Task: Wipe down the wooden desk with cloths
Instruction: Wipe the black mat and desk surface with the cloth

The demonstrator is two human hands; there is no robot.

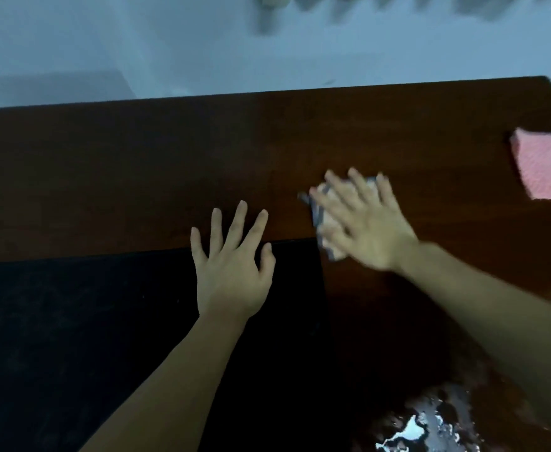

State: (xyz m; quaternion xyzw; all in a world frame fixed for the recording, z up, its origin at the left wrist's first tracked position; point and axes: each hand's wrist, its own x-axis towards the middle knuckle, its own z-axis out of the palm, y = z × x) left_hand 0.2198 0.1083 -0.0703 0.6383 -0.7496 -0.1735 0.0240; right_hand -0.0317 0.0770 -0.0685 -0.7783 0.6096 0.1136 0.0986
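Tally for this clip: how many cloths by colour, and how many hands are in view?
Pink cloth: 1
White cloth with grey stripes, under the right hand: 1
Hands, left hand and right hand: 2
Total: 4

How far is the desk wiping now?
Done: nothing can be told; the wooden desk shows no wipe marks. In hand: the right hand presses a light cloth flat on it. Left: the pink cloth lies unused; the left hand holds nothing.
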